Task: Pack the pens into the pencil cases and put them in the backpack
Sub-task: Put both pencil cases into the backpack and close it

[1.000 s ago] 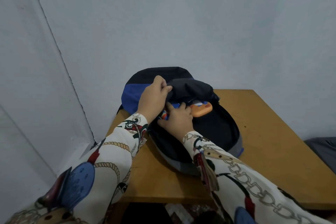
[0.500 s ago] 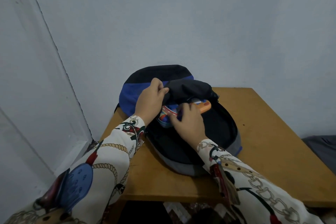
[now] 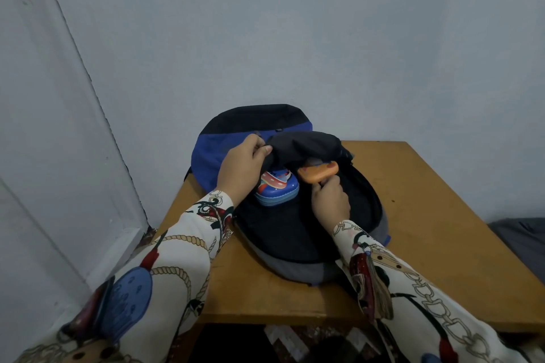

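Black backpack flap (image 3: pixel 303 144) is pinched up by left hand (image 3: pixel 241 168) | orange pencil case (image 3: pixel 318 174) is gripped by right hand (image 3: pixel 331 197) | blue pencil case (image 3: pixel 275 190) is lodged inside backpack (image 3: pixel 295 233)

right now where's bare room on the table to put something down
Bare wood lies right of the backpack out to the table edge, plus a strip along the near edge between the sleeves. The backpack mouth is crowded: both hands, blue pencil case, orange pencil case.

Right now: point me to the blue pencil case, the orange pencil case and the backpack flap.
blue pencil case (image 3: pixel 277 189): head view, on its printed lid.
orange pencil case (image 3: pixel 318 171): head view, middle of its upper face.
backpack flap (image 3: pixel 306 145): head view, on the lifted dark fabric.
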`<state>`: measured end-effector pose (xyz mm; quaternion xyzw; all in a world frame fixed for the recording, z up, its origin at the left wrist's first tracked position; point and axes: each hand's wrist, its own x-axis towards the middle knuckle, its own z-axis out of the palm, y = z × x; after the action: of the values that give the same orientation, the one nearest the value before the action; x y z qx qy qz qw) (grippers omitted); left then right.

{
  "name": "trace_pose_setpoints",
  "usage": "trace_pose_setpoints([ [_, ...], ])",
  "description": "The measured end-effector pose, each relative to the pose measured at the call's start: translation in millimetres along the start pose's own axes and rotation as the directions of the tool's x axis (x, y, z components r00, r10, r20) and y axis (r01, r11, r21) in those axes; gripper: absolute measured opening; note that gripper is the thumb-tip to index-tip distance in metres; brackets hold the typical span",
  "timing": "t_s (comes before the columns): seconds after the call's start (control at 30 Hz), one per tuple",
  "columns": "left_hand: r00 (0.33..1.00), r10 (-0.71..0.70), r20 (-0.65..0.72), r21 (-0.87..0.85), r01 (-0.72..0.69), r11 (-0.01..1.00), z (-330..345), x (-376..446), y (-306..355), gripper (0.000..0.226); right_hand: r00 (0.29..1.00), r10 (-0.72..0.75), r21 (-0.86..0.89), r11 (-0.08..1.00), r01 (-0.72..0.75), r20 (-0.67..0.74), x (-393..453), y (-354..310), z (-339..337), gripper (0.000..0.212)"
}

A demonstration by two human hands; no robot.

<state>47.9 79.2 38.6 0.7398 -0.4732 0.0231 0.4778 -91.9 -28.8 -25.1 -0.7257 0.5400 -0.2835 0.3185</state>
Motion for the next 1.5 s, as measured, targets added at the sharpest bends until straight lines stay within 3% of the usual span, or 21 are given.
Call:
trace_pose_setpoints([
  [0.2, 1.000, 0.007, 0.005, 0.013, -0.007, 1.000, -0.7, -1.8, -3.4, 0.017, 0.999, -0.029, -0.026, 0.999, 0.029, -0.012, -5.4, 0.3, -0.2, 0.017],
  [0.27, 1.000, 0.012, 0.000, 0.014, -0.012, 1.000, -0.9, -1.4, -4.7, 0.017, 0.992, -0.116, -0.002, 0.993, 0.117, 0.050, -11.6, 2.5, -1.4, 0.010],
  [0.37, 1.000, 0.017, -0.003, 0.015, -0.017, 1.000, -0.7, -0.8, -4.8, 0.017, 0.924, -0.313, -0.035, 0.944, 0.329, 0.221, -22.9, 7.0, 2.1, 0.022],
  [0.47, 1.000, 0.014, 0.002, 0.017, -0.014, 1.000, 0.0, -0.6, -4.0, 0.018, 0.904, -0.367, -0.086, 0.916, 0.392, 0.218, -22.5, 9.9, 6.6, 0.031],
  [0.7, 1.000, 0.015, 0.003, 0.026, -0.015, 1.000, 2.1, -3.8, -4.8, 0.017, 0.913, -0.350, -0.081, 0.924, 0.373, 0.211, -16.9, 11.8, 8.4, 0.041],
  [0.87, 1.000, 0.008, 0.009, 0.024, -0.008, 1.000, 2.2, -3.5, -6.5, 0.017, 0.930, -0.344, -0.082, 0.931, 0.356, 0.128, -18.2, 15.3, 10.4, 0.068],
  [1.03, 1.000, 0.016, 0.013, 0.032, -0.016, 0.999, 3.9, -4.6, -7.2, 0.017, 0.939, -0.332, -0.077, 0.938, 0.338, 0.087, -19.9, 18.0, 9.7, 0.078],
  [1.27, 1.000, -0.003, 0.011, 0.025, 0.002, 1.000, 6.5, -8.8, -8.9, 0.015, 0.938, -0.332, -0.058, 0.939, 0.338, 0.100, -19.1, 18.3, 9.3, 0.075],
  [1.43, 0.996, -0.068, 0.062, 0.051, 0.065, 0.997, 12.0, -18.1, -8.3, 0.046, 0.932, -0.362, 0.075, 0.930, 0.361, 0.009, -20.4, 19.2, 4.4, 0.054],
  [1.5, 0.994, -0.083, 0.064, 0.066, 0.079, 0.995, 14.7, -20.4, -9.7, 0.051, 0.955, -0.289, 0.149, 0.944, 0.295, -0.059, -19.8, 20.4, -0.6, 0.055],
])
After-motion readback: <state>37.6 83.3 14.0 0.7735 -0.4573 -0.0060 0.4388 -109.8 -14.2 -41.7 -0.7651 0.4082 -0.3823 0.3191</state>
